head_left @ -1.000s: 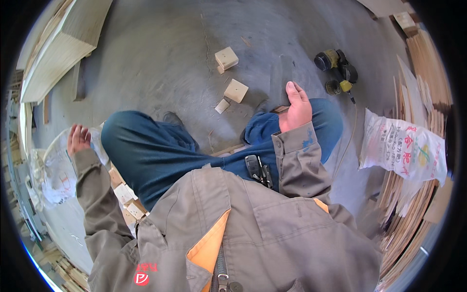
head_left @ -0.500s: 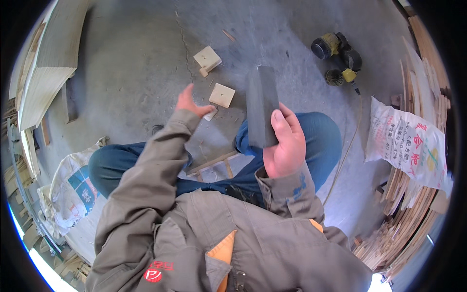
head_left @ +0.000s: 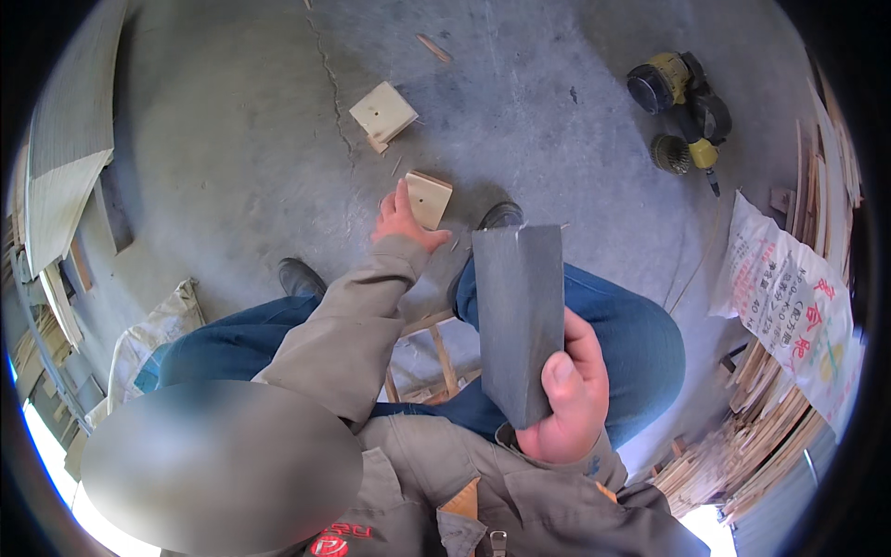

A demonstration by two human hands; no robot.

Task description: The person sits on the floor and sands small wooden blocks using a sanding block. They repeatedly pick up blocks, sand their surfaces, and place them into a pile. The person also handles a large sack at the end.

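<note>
A long dark grey rectangular block [head_left: 520,316] is held upright in my right hand [head_left: 571,399], its thumb on the near face and its fingers behind. My left hand [head_left: 404,221] reaches out to the floor and grips a small pale wooden block [head_left: 430,199] with a hole in its face. Its fingers lie along the left edge and its thumb is by the near corner. Farther off, a second pale wooden block [head_left: 383,110], also with a hole, rests beside a small wood scrap [head_left: 377,144].
A black and yellow power tool [head_left: 682,111] lies at the far right. A white printed sack [head_left: 789,297] covers stacked wood strips [head_left: 742,455] on the right. Pale boards [head_left: 70,139] stand at the left. Between my legs shows a wooden frame [head_left: 445,362]. A grey blur hides the lower left.
My left hand has moved from open beside the nearer wooden block to gripping it. My right hand has come closer to my body with the grey block. The view has shifted.
</note>
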